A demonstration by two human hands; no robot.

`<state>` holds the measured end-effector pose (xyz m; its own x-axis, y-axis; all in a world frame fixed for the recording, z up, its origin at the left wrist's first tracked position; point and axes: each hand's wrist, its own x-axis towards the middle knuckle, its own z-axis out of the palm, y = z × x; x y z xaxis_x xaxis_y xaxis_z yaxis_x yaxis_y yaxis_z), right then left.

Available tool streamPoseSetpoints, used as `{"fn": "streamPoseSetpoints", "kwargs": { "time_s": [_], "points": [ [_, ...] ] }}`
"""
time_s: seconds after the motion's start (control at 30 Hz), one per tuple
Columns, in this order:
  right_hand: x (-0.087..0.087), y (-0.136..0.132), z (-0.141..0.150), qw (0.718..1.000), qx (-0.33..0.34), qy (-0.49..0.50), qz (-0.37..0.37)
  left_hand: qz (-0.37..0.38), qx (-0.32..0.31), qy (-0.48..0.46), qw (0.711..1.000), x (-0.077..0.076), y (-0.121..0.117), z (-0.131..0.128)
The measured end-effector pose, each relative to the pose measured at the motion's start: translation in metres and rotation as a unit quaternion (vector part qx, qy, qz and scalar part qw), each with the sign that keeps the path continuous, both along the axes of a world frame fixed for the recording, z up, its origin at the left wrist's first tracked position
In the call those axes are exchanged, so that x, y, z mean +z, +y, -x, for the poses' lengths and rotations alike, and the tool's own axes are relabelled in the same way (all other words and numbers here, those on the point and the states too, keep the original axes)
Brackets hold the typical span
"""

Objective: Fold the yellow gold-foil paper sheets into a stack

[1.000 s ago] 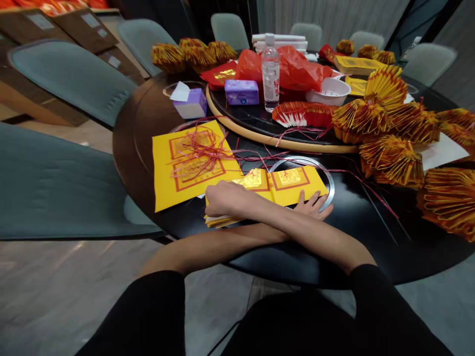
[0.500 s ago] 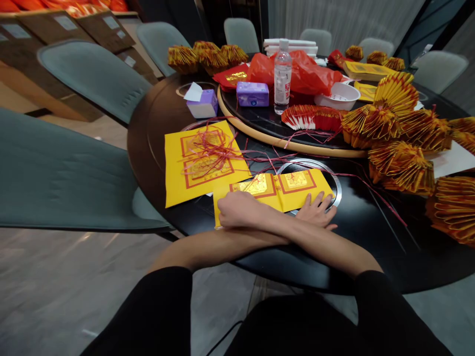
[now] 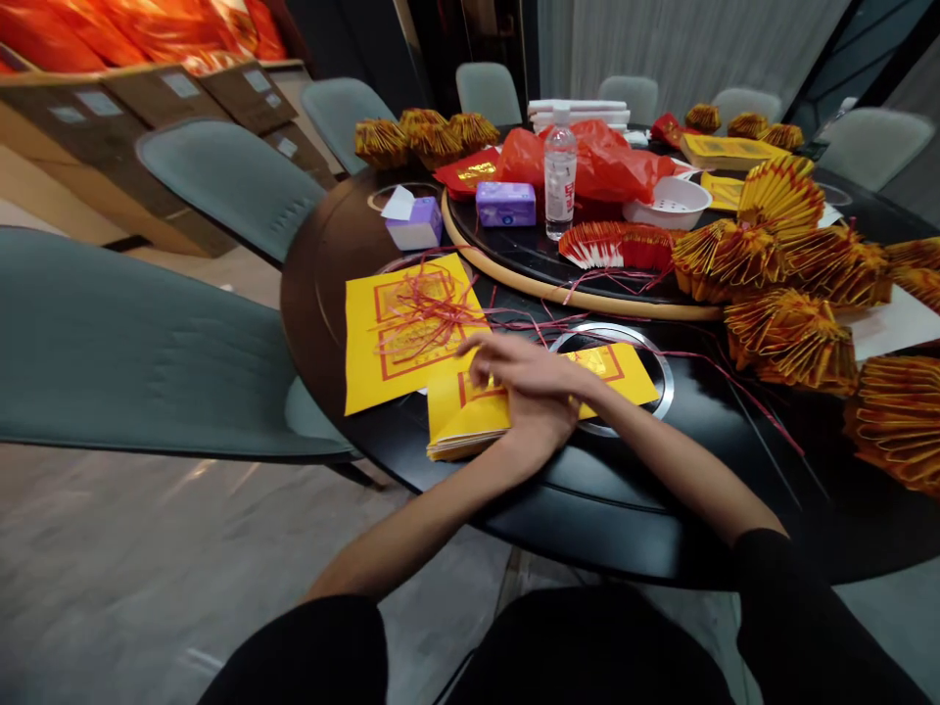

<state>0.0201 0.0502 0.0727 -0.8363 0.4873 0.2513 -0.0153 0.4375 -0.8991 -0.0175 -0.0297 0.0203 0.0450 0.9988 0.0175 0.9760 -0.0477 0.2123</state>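
A stack of yellow paper sheets [image 3: 456, 411] with red frames and gold prints lies near the table's front edge, bound across its middle. My right hand [image 3: 514, 364] reaches over from the right above it, fingers loosely bent and apart, with nothing seen in them. Beneath it, my left hand [image 3: 541, 423] rests at the middle of the stack, its fingers hidden by the right hand. Beyond the stack's left end lies a larger yellow sheet [image 3: 367, 362] with two printed panels. A tangle of thin red strings [image 3: 433, 311] is heaped on it, with strands running right.
Fan-folded gold paper pieces [image 3: 793, 333] crowd the right side. On the turntable [image 3: 514, 279] stand a water bottle [image 3: 560, 176], a purple tissue pack [image 3: 506, 204], a white basket [image 3: 670, 204] and red plastic bags [image 3: 609, 162]. Grey chairs [image 3: 220, 186] surround the table.
My left hand has slid from the stack's right end to its middle. My right hand has opened from a fist and moved right, over the left. The view has shifted slightly.
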Motion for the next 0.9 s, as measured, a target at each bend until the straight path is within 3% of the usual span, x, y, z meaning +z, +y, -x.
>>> {"fn": "streamPoseSetpoints", "kwargs": {
  "time_s": [0.07, 0.13, 0.2, 0.3, 0.37, 0.53, 0.77, 0.9],
  "points": [
    [-0.01, 0.021, -0.014, 0.983, -0.107, 0.141, 0.048, -0.009, 0.039, 0.074, 0.996, 0.015, -0.005, 0.012],
    [-0.03, 0.033, -0.026, 0.957, -0.219, 0.184, 0.042, -0.018, 0.071, 0.119, 0.99, 0.024, -0.011, 0.018],
    [-0.058, 0.034, -0.037, 0.952, -0.276, 0.134, 0.008, -0.03, 0.095, 0.14, 0.985, 0.025, -0.016, 0.019],
    [-0.094, 0.028, -0.048, 0.957, -0.286, 0.019, -0.049, -0.054, 0.118, 0.149, 0.98, 0.021, -0.018, 0.015],
    [-0.106, 0.026, -0.051, 0.955, -0.273, -0.038, -0.112, -0.066, 0.124, 0.148, 0.979, 0.017, -0.018, 0.013],
    [-0.106, 0.033, -0.054, 0.942, -0.224, -0.124, -0.216, -0.067, 0.113, 0.126, 0.983, 0.015, -0.011, 0.008],
    [-0.097, 0.041, -0.078, 0.933, -0.267, -0.132, -0.202, -0.079, 0.031, 0.085, 0.993, 0.011, 0.018, 0.002],
    [-0.091, 0.039, -0.073, 0.939, -0.265, -0.103, -0.193, -0.092, 0.035, 0.079, 0.992, 0.017, 0.014, 0.011]
  ]
}}
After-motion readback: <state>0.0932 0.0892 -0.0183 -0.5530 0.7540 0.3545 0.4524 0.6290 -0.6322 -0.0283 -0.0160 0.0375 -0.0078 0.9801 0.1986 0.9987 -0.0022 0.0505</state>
